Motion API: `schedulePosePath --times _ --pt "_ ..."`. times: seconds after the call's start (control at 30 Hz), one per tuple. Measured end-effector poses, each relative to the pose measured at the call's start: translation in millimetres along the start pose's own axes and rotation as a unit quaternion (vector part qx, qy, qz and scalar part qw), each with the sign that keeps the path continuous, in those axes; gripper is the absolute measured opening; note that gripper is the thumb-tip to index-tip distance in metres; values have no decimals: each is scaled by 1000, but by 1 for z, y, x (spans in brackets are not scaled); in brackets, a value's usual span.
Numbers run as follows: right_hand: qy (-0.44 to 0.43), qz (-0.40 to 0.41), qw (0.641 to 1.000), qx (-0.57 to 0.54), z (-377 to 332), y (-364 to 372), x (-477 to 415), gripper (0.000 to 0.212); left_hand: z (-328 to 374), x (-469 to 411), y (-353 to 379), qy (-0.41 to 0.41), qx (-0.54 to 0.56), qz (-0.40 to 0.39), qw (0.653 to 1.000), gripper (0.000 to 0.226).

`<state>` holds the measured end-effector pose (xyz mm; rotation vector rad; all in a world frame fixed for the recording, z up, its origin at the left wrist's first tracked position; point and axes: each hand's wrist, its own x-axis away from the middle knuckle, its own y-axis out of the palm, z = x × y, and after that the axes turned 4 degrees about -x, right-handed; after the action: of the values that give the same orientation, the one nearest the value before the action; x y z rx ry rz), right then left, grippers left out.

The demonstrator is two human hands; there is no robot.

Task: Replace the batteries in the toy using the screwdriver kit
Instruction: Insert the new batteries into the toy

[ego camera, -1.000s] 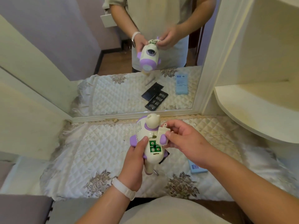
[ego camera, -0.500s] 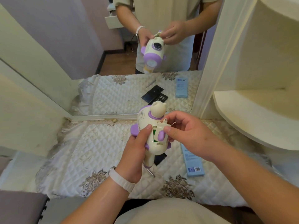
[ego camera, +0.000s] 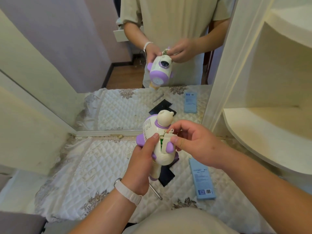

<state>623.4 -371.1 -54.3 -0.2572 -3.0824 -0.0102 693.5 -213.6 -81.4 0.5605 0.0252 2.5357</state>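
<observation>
Quilted table (ego camera: 101, 166) before a mirror (ego camera: 94, 48), toy (ego camera: 152, 129) held above it in both hands.
Left hand (ego camera: 140, 166) grips the toy's white body, thumb beside the battery bay; right hand (ego camera: 197, 142) pinches the battery cover (ego camera: 166, 142) against the toy's back, green showing in the gap. Below the toy lie a screwdriver (ego camera: 156, 191) and a black kit case (ego camera: 167, 176); a blue box (ego camera: 201, 179) lies to the toy's right.

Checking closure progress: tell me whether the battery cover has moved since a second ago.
Yes. The battery cover has swung left, toward the toy's green batteries, now nearly hiding them.
</observation>
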Motion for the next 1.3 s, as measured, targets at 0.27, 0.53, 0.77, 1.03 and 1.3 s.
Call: schedulePosePath --times 0.27,0.53,0.77,1.03,1.3 --pt "14 -15 998 67 -3 -10 -12 13 -5 -14 2 6 -2 31 1000 50" --pt "64 18 997 -42 8 -2 -14 13 -9 -12 3 54 28 28 998 32" --pt "59 35 996 -56 19 1 -7 36 -12 -7 -2 126 31 2 992 59" --pt "69 18 991 -114 28 3 4 73 -11 -1 0 131 56 -27 989 75" --pt "66 23 971 -231 33 11 10 58 -5 -3 1 137 50 -63 987 66"
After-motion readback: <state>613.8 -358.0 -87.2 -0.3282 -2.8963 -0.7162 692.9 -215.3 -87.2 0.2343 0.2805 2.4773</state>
